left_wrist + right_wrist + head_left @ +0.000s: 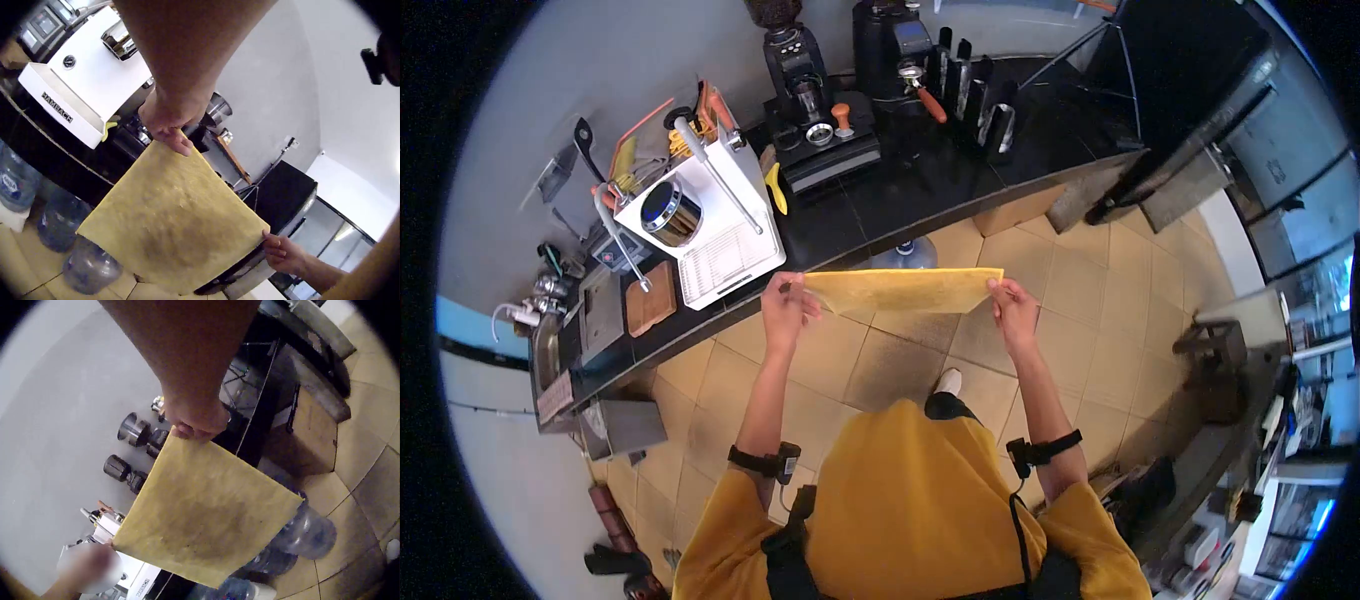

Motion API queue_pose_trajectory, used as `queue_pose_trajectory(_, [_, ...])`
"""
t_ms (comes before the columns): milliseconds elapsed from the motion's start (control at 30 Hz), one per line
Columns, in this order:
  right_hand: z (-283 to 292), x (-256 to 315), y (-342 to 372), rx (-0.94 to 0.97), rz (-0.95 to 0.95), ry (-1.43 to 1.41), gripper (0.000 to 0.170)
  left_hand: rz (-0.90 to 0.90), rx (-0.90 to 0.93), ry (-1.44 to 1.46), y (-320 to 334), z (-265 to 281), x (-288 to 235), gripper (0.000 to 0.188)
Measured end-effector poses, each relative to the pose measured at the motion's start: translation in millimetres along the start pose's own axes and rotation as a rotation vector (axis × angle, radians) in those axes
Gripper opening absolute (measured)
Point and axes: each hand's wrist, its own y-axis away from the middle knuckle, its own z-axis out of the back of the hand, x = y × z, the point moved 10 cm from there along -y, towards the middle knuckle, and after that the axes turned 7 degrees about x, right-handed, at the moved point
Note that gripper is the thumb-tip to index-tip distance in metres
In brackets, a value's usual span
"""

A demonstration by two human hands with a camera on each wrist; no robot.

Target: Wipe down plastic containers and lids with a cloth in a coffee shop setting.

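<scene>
A yellow cloth [900,290] with brownish stains hangs stretched out in front of the body, its upper edge nearly level. My left hand [788,305] pinches the upper left corner between thumb and fingers. At the opposite upper corner, my right hand [1013,305] grips the cloth the same way. In the left wrist view the stained face of the cloth [178,219] spreads flat below the left hand [175,119]. The right wrist view shows the right hand [197,419] at its corner, with the cloth [203,509] hanging down from it.
A white espresso machine [730,210] stands on the black counter [840,215] ahead to the left. Coffee grinders [800,80] and a portafilter [922,92] are at the back. Large water bottles [90,265] stand under the counter. Behind the cloth is a tiled floor [900,365].
</scene>
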Motion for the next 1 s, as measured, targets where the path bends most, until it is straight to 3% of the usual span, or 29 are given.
queue_pose_trajectory(300, [-27.6, 22.8, -174.6, 0.284, -0.017, 0.027, 0.016, 0.064, -0.301, 0.191, -64.1, -34.1, 27.3, 0.028])
queue_pose_trajectory(367, [-41.5, 16.4, -199.0, 0.305, -0.109, -0.04, 0.017, 0.083, -0.365, 0.205, -81.8, -32.4, 31.4, 0.029])
queue_pose_trajectory(567, [-90.4, 6.8, -273.8, 0.458, -0.132, -0.036, 0.021, 0.098, -0.458, 0.269, -151.6, -14.5, 62.8, 0.027])
queue_pose_trajectory(700, [-117.5, -1.6, -318.5, 0.501, -0.175, 0.11, 0.02, 0.08, -0.514, 0.337, -198.7, -10.5, 87.4, 0.023])
queue_pose_trajectory(867, [-146.8, -20.5, -349.3, 0.482, -0.277, 0.077, 0.019, 0.062, -0.56, 0.412, -231.7, -10.8, 132.5, 0.027])
queue_pose_trajectory(1000, [-164.9, -32.3, -364.6, 0.471, -0.296, -0.008, 0.019, 0.062, -0.606, 0.407, -238.4, -4.5, 139.8, 0.031])
